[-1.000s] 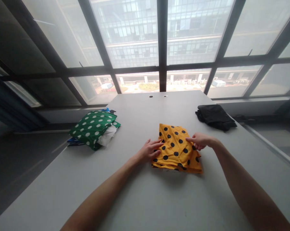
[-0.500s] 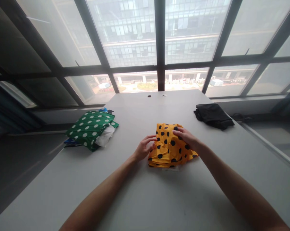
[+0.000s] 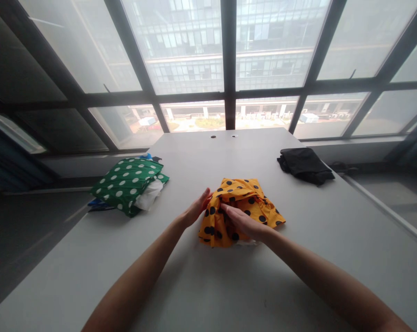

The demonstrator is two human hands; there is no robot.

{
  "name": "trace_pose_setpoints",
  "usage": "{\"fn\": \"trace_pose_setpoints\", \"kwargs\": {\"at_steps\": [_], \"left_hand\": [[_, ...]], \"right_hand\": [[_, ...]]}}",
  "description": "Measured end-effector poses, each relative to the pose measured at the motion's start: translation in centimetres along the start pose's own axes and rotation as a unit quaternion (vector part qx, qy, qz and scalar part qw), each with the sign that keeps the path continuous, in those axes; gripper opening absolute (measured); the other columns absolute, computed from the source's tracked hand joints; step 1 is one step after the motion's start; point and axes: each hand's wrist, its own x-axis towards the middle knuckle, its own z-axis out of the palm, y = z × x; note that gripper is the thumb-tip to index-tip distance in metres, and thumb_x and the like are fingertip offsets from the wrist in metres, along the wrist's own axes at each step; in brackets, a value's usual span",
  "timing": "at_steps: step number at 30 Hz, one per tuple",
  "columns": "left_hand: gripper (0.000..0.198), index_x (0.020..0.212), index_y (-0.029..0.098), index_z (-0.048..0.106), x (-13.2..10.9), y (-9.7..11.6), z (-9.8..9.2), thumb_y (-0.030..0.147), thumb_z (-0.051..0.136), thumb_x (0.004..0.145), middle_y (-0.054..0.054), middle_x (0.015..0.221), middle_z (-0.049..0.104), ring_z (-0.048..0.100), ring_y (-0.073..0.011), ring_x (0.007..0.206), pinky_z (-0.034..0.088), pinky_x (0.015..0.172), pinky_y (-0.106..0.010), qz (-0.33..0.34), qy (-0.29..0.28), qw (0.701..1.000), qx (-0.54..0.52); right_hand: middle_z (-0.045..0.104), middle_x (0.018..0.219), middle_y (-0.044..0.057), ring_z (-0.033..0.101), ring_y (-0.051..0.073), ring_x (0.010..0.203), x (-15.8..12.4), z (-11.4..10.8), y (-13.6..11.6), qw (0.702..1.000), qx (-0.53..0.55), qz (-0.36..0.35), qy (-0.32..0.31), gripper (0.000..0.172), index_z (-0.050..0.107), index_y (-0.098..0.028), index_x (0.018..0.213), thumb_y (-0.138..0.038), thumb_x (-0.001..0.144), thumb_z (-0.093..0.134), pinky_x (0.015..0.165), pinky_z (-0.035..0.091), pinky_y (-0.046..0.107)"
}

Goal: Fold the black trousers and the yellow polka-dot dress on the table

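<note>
A yellow cloth bag (image 3: pixel 260 203) with black dots, or a similar folded fabric piece, lies rumpled on the white table (image 3: pixel 201 286). Its upper layer bunches into a raised fold toward the left, and a bit of white shows under its near edge. My right hand (image 3: pixel 245 223) reaches in from the right, fingers together, with the tips partly hidden in the fold it grips. Against the cloth's left edge, my left hand (image 3: pixel 194 210) has its fingers stretched out; some tips are hidden behind the fabric.
Left on the table, a green white-dotted fabric piece (image 3: pixel 127 182) rests on other fabrics, with white material (image 3: pixel 149 194) sticking out. A folded black cloth (image 3: pixel 305 165) lies at the right edge. Two round holes sit near the far edge, before tall windows (image 3: pixel 191 41).
My right hand has moved left and nearer, drawing the yellow cloth's upper layer into a fold. My left hand has shifted slightly left and up. The other fabrics stay put.
</note>
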Motion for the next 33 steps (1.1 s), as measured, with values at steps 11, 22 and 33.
{"fn": "trace_pose_setpoints", "kwargs": {"at_steps": [11, 22, 33], "left_hand": [[0.075, 0.144, 0.024, 0.062, 0.2, -0.8, 0.6, 0.036, 0.083, 0.074, -0.012, 0.139, 0.065, 0.057, -0.0362, 0.133, 0.044, 0.117, -0.049, 0.049, 0.061, 0.973, 0.216], [0.025, 0.092, 0.020, 0.079, 1.4, -2.2, -4.6, 0.032, 0.061, 0.078, -0.004, 0.088, 0.076, 0.070, -0.0221, 0.082, 0.057, 0.079, -0.031, -0.080, 0.167, 0.945, 0.268], [0.037, 0.112, 0.013, 0.071, 0.3, -3.4, -10.7, 0.023, 0.056, 0.081, -0.010, 0.100, 0.076, 0.073, -0.0233, 0.087, 0.058, 0.075, -0.030, -0.171, 0.225, 0.905, 0.318]], "right_hand": [[0.078, 0.102, 0.004, 0.071, 0.022, 0.096, -2.5, 2.7, -2.9, 0.942, -0.292, -0.147, -0.069, 0.019, 0.080, -0.026, 0.105, -0.033, 0.096, 0.064, 0.089, 0.055, 0.032], [0.077, 0.093, 0.006, 0.070, 0.023, 0.089, 0.6, -5.7, -4.0, 0.896, -0.241, -0.149, 0.342, 0.022, 0.074, -0.021, 0.091, -0.029, 0.090, 0.054, 0.085, 0.053, 0.037], [0.077, 0.086, 0.005, 0.069, 0.019, 0.078, 0.8, -8.5, -4.1, 0.924, -0.296, -0.069, 0.231, 0.026, 0.077, -0.018, 0.094, -0.020, 0.084, 0.054, 0.075, 0.053, 0.029]]}}
